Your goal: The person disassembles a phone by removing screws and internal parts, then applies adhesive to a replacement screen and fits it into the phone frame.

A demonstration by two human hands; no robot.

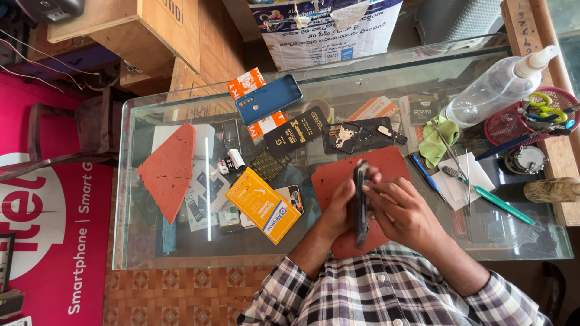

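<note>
A black smartphone (361,202) stands on edge between my two hands above a red rubber mat (338,175) on the glass counter. My left hand (339,208) grips its left side. My right hand (403,208) holds the right side, fingers curled toward the phone's upper end. Both forearms wear checked sleeves. Most of the phone's face is hidden, as I see it edge-on.
A blue phone case (268,98), black and orange boxes (263,205), an opened phone back (356,136), a green cloth (438,140), a spray bottle (498,84), a pink tool basket (531,118), pens and a green-handled tool (495,202) lie about. A triangular red mat (169,169) sits left.
</note>
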